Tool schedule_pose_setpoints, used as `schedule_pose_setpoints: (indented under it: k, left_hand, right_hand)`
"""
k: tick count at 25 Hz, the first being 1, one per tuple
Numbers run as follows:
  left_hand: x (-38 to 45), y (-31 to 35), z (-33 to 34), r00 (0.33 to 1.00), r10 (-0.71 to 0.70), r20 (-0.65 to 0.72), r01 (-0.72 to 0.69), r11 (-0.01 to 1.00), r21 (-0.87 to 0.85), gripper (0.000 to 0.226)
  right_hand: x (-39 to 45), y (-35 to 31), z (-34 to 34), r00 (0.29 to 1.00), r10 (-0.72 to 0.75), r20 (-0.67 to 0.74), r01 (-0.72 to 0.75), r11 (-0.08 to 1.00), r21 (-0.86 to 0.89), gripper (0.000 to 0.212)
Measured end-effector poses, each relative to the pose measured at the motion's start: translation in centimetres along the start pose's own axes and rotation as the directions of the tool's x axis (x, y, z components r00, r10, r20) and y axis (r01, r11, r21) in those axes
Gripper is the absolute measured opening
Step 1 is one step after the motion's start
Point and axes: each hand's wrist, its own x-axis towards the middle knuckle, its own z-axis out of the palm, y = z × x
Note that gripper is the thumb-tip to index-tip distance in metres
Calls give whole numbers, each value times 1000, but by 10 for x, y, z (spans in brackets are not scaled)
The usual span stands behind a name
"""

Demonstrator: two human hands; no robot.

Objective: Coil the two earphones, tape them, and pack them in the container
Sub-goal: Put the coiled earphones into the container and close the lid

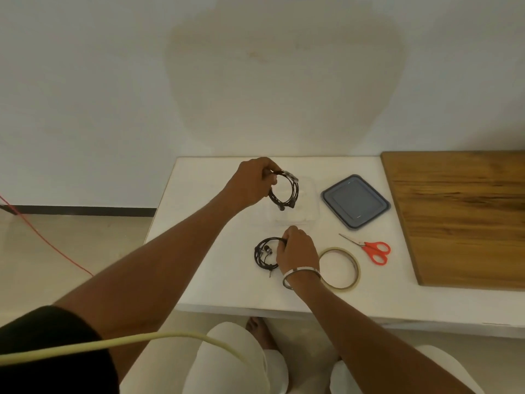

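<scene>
On the table point(216, 291) we are packing: our left hand point(251, 182) is pinching one coil point(284, 191) over the clear container point(311, 194) while our right hand point(297, 251) is gripping the near coil point(262, 253), which likely needs lowering in next.

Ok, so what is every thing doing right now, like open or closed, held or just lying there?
Left hand: grip pinches one coiled black earphone, held above the container.
Right hand: grip on the second coiled black earphone, which lies on the white table.
Clear plastic container: open, lid off.
Grey square lid: lying beside the container.
Beige tape roll: lying flat, partly under the right wrist.
Red-handled scissors: closed, untouched.
</scene>
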Motion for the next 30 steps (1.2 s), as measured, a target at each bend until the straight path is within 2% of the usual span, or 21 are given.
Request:
schedule_pose_setpoints:
  k: [2,6,8,13,17,23,27,30]
  left_hand:
    - [7,5,23,994,-99,-37,97,994,-54,19]
    - [17,-9,57,934,-352,56,357,922,-150,18]
    - [20,-18,63,915,-400,48,403,905,-137,18]
    - [17,-26,69,965,-259,-25,258,939,226,24]
    - [12,-27,76,980,-200,2,175,861,478,24]
    - [9,-25,76,972,-227,60,163,835,525,31]
    - [3,-21,72,976,-200,91,124,844,522,31]
    - [0,-21,67,980,-193,49,151,883,445,29]
  right_hand:
    - [1,2,-1,1000,-27,12,27,1000,-8,10]
    - [1,8,0,997,-72,12,72,997,-14,12]
    - [2,11,0,996,-92,10,92,996,-7,12]
    - [3,19,0,996,-92,-8,93,991,94,6]
    - [4,28,-6,990,-131,54,115,966,232,3]
    - [6,44,-36,938,-282,199,200,914,352,10]
    - [18,43,-66,933,-331,143,240,866,439,11]
    - [32,42,-88,958,-282,55,210,817,537,12]
